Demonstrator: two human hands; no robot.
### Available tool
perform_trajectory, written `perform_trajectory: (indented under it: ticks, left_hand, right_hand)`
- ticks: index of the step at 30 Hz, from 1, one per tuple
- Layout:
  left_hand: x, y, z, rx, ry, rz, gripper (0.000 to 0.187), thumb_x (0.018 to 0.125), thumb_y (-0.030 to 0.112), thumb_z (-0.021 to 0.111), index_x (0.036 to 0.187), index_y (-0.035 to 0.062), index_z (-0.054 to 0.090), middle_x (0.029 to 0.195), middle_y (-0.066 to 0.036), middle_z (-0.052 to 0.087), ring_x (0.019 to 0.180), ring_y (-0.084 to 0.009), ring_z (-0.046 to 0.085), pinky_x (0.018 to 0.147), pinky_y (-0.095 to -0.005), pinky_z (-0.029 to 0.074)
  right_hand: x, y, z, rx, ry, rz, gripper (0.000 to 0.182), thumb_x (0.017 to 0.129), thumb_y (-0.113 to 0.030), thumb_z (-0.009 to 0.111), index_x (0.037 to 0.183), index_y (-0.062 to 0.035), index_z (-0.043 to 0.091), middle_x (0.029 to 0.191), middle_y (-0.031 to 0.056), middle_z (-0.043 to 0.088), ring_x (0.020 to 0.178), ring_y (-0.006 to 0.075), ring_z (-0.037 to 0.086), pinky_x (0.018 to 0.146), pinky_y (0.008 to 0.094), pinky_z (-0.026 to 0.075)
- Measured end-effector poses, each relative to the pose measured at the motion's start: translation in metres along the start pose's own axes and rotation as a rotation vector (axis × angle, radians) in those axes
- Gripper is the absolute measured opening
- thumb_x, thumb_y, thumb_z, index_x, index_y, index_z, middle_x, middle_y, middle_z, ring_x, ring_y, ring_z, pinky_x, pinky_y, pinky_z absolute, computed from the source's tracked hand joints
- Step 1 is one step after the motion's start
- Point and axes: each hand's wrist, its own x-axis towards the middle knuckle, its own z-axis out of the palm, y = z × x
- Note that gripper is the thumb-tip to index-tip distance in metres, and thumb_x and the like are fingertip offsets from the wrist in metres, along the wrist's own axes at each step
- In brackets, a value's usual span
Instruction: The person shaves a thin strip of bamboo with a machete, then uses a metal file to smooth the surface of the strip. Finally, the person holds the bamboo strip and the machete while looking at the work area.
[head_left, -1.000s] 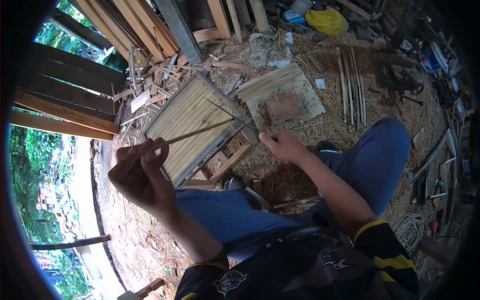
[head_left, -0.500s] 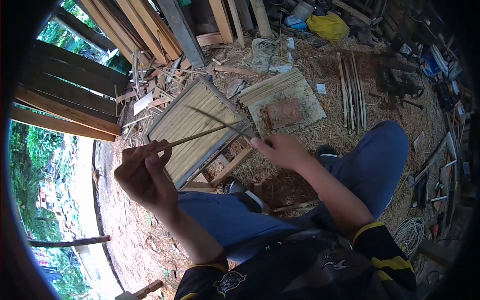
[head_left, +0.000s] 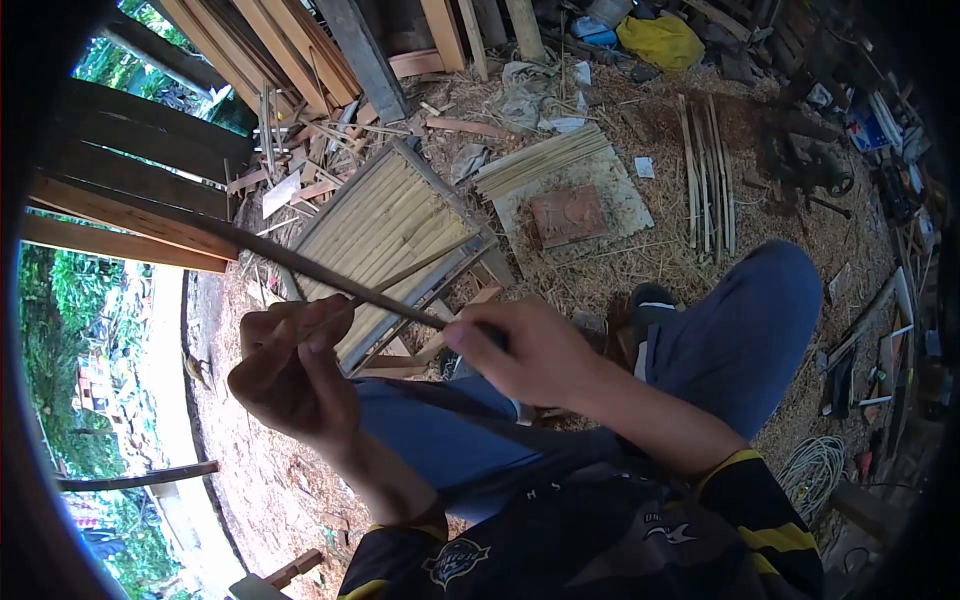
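Long, dark, narrow blade point(head_left: 300, 262) vs. thin tan wooden stick point(head_left: 430, 262)

So the left hand point(head_left: 295, 365) had the stick pinched in its fingers, out over the near side of the tan slatted panel with a grey frame point(head_left: 385, 215). The right hand point(head_left: 525, 345) was wrapped round the blade's handle, blade crossing the stick; couldn't tell if they touched. Thin pale strips point(head_left: 548, 160) lay right of the panel.

The single view looks from the person's head, forward and steeply down past the shirt point(head_left: 590, 545) to the left hand point(head_left: 300, 375) and right hand point(head_left: 535, 355), close below. Its wide, round field reaches the leaning planks point(head_left: 285, 55) farther off.
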Motion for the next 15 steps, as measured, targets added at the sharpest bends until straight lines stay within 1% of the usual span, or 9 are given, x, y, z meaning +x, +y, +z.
perform_trajectory:
  ticks: [1,4,7,8,9,10,11,14,15]
  left_hand:
    - [0.000,0.002,0.001,0.013,-0.011,-0.003,0.024,0.100,-0.001,0.054,0.122,0.0013,0.045,0.102,-0.024,0.060,0.088,-0.0277,0.071,0.068,-0.0335,0.067]
    - [0.002,0.002,-0.001,0.028,-0.011,0.005,0.024,0.101,-0.002,0.053,0.123,0.0012,0.045,0.101,-0.024,0.059,0.087,-0.0284,0.071,0.065,-0.0332,0.067]
    - [0.002,-0.001,-0.007,0.016,-0.034,0.005,0.024,0.101,-0.003,0.051,0.124,0.0015,0.045,0.100,-0.024,0.058,0.086,-0.0288,0.070,0.061,-0.0310,0.064]
    - [-0.001,-0.002,-0.009,0.015,-0.044,-0.009,0.025,0.101,-0.004,0.051,0.124,0.0016,0.045,0.099,-0.024,0.058,0.086,-0.0289,0.070,0.060,-0.0300,0.063]
    - [0.000,0.000,-0.003,-0.002,-0.017,0.003,0.026,0.100,-0.006,0.050,0.125,0.0020,0.045,0.099,-0.024,0.057,0.085,-0.0285,0.070,0.057,-0.0275,0.061]
    - [-0.002,0.000,-0.003,-0.017,-0.037,0.011,0.027,0.100,-0.006,0.050,0.124,0.0019,0.045,0.099,-0.024,0.058,0.085,-0.0284,0.070,0.057,-0.0275,0.061]
    - [-0.001,-0.001,-0.003,-0.033,-0.059,0.026,0.027,0.100,-0.006,0.050,0.124,0.0017,0.045,0.099,-0.024,0.058,0.086,-0.0282,0.070,0.057,-0.0276,0.061]
    - [0.002,-0.001,-0.004,-0.060,-0.071,0.038,0.024,0.099,-0.006,0.052,0.122,0.0001,0.048,0.098,-0.023,0.059,0.084,-0.0274,0.070,0.059,-0.0286,0.062]
    - [0.002,0.000,-0.003,-0.067,-0.062,0.030,0.023,0.099,-0.006,0.053,0.121,-0.0007,0.050,0.097,-0.022,0.060,0.083,-0.0271,0.070,0.059,-0.0291,0.063]
  right_hand:
    - [-0.002,-0.003,0.001,0.041,0.008,-0.071,0.054,0.104,-0.050,0.048,0.091,-0.0020,0.069,0.062,0.0136,0.059,0.059,0.0252,0.059,0.061,0.0407,0.046]
    - [0.020,0.053,0.004,-0.066,0.091,0.184,0.052,0.104,-0.047,0.052,0.088,-0.0010,0.069,0.061,0.0138,0.059,0.056,0.0247,0.059,0.059,0.0397,0.046]
    - [0.023,0.055,-0.003,-0.102,0.123,0.196,0.052,0.103,-0.047,0.053,0.084,-0.0006,0.068,0.061,0.0138,0.059,0.056,0.0233,0.059,0.058,0.0388,0.046]
    - [0.020,0.051,-0.001,-0.061,0.088,0.126,0.054,0.103,-0.049,0.052,0.084,-0.0006,0.068,0.060,0.0140,0.059,0.056,0.0238,0.059,0.058,0.0392,0.046]
    - [0.014,0.027,0.000,-0.019,0.049,0.062,0.056,0.103,-0.050,0.052,0.084,-0.0007,0.069,0.060,0.0142,0.059,0.056,0.0244,0.059,0.058,0.0396,0.046]
    - [0.007,0.008,-0.001,0.028,0.013,-0.001,0.057,0.103,-0.052,0.051,0.083,-0.0008,0.069,0.060,0.0144,0.059,0.056,0.0249,0.059,0.058,0.0400,0.046]
    - [0.002,-0.003,-0.003,0.005,-0.007,-0.038,0.059,0.103,-0.053,0.051,0.082,-0.0012,0.069,0.060,0.0145,0.059,0.057,0.0254,0.060,0.060,0.0407,0.047]
    - [0.018,0.037,0.000,-0.136,0.104,0.141,0.053,0.102,-0.048,0.056,0.080,-0.0016,0.068,0.058,0.0127,0.058,0.055,0.0249,0.060,0.058,0.0394,0.046]
    - [0.017,0.035,-0.004,-0.136,0.075,0.160,0.052,0.102,-0.048,0.056,0.081,-0.0015,0.069,0.058,0.0126,0.058,0.055,0.0252,0.060,0.058,0.0393,0.046]
